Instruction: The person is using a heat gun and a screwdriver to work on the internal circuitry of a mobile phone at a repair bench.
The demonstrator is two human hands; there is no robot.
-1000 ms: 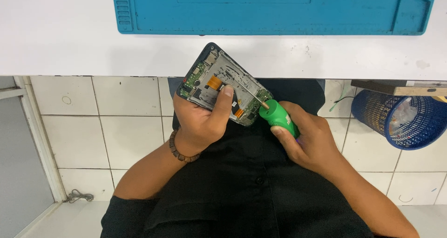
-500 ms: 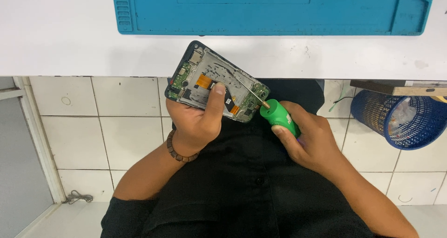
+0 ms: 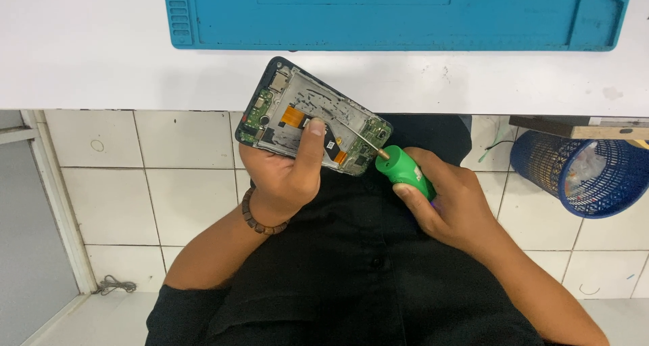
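My left hand holds an opened phone with its back cover off, so the circuit boards and an orange flex cable show. The thumb presses on the middle of the phone. My right hand grips a green-handled screwdriver. Its thin metal shaft reaches across the phone's lower right part, with the tip near the middle by my thumb. The phone is held tilted, just over the white table's front edge.
A blue work mat lies on the white table farther back. A blue mesh bin stands on the tiled floor at the right, under a wooden board. A cable lies on the floor at lower left.
The phone has shifted left and a little up in my left hand. The screwdriver shaft now reaches farther across the phone. My right hand has stayed almost in place.
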